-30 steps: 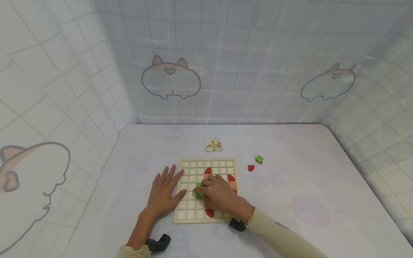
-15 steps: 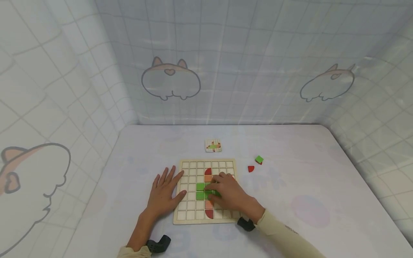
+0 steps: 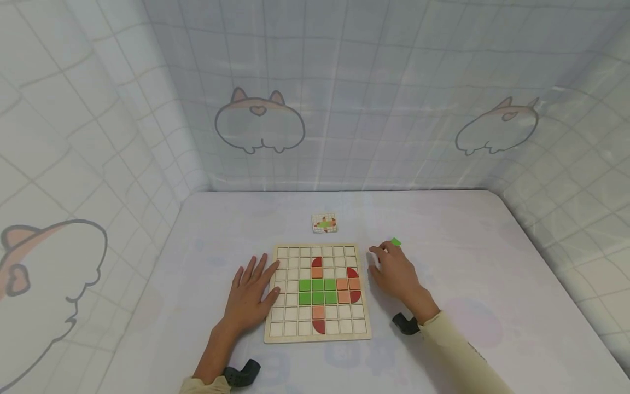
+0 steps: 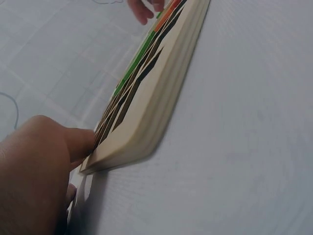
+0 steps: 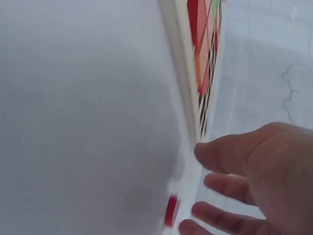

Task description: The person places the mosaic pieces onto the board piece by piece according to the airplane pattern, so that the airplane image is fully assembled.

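A wooden grid board (image 3: pixel 290 328) lies on the table, bearing green square tiles (image 3: pixel 317 297), orange square tiles (image 3: pixel 318 312) and red quarter-circle tiles (image 3: pixel 319 326). My left hand (image 3: pixel 248 295) rests along the board's left side, fingers spread, with fingertips and thumb at the frame. Right of the board, my right hand (image 3: pixel 395 272) hovers with fingers loosely bent and nothing visible between them. In the right wrist view a red tile (image 5: pixel 171 210) lies apart from the fingers; the head view hides it behind the hand. A green tile (image 3: pixel 396 241) shows just past my right fingers, partly covered.
A small pattern card (image 3: pixel 325 223) printed with a coloured grid lies beyond the board. White curtain-like walls (image 3: pixel 344 109) with line drawings close in the back and both sides of the table (image 3: pixel 458 230). Dark wrist devices (image 3: pixel 242 373) sit on both wrists.
My right hand has left the middle of the board and moved right to the loose tiles, uncovering the green and orange tiles. The left hand stays in place.
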Demonstrator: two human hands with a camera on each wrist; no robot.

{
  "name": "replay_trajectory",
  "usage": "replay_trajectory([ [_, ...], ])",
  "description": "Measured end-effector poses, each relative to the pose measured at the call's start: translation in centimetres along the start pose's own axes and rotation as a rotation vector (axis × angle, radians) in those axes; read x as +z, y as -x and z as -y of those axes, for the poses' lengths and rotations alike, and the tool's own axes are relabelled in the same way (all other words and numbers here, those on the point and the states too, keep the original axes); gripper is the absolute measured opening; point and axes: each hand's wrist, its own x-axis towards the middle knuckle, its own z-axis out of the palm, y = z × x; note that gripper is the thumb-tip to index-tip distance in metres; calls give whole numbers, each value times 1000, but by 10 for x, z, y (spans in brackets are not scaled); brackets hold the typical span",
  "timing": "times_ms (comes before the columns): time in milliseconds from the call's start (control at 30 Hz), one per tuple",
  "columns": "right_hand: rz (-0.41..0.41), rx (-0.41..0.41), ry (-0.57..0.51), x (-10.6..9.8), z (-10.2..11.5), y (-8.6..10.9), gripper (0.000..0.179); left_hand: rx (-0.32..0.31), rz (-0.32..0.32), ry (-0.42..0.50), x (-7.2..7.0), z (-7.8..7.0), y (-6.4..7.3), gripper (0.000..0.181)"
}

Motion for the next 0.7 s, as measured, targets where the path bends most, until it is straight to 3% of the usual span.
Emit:
replay_trajectory([
  [300,13,61,-85,-1,-15,-4,14,2,-18,12,3,2,-1,63],
  [467,74,74,-175,-5,-19,-8,17,-15,19,0,2,3,-2,68],
  [700,130,75,-157,-7,-19,-15,18,-16,30,-4,1,3,-1,67],
])
